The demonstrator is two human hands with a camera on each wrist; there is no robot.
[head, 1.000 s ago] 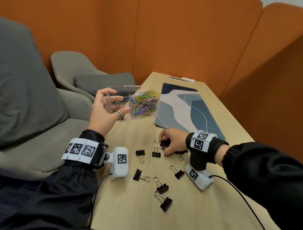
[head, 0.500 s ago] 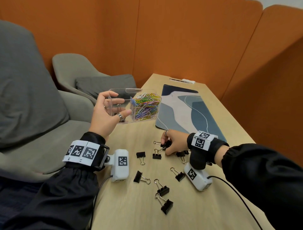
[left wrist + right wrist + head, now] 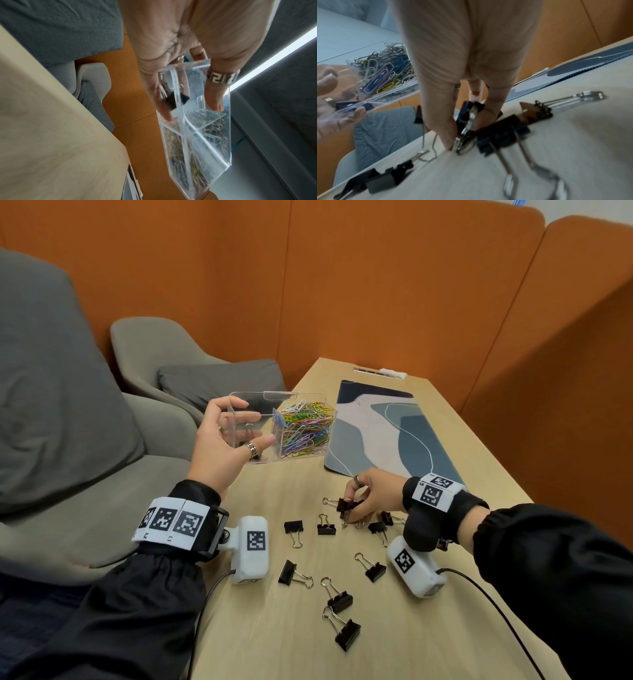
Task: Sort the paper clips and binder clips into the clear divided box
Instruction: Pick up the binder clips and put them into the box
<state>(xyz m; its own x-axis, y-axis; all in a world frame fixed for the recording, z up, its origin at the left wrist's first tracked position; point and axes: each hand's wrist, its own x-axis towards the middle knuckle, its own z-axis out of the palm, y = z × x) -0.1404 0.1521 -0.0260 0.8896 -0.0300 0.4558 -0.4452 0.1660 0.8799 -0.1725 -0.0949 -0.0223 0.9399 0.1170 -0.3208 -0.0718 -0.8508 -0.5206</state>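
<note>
Head view, with wrist views for detail. The left hand (image 3: 222, 446) is holding the clear divided box (image 3: 308, 402) raised off the wooden table (image 3: 267, 638), thumb on the near wall and fingers curled round the far wall; the left wrist view shows the same hold (image 3: 180, 44). The box's compartment toward 3 o'clock is holding a heap of coloured paper clips (image 3: 305, 428); the compartment toward 9 o'clock, under the fingers, is holding one black binder clip (image 3: 176, 100).

The right hand (image 3: 375, 494) is resting low on the table at about 4 o'clock from the box, its thumb and fingers pinching a black binder clip (image 3: 346, 505) together with wire handles. The right wrist view shows the fingertips (image 3: 450, 142) closing on the silver wire loops, though blur is hiding how many clips are caught.

Loose binder clips (image 3: 327, 525) are lying scattered on the table around and toward 6 o'clock from the right hand, apart from one another. A blue-and-grey desk mat (image 3: 394, 433) is lying at 12 o'clock from the right hand, just beside the box. Grey armchairs (image 3: 154, 361) are standing at 9 o'clock, against an orange partition (image 3: 376, 285).
</note>
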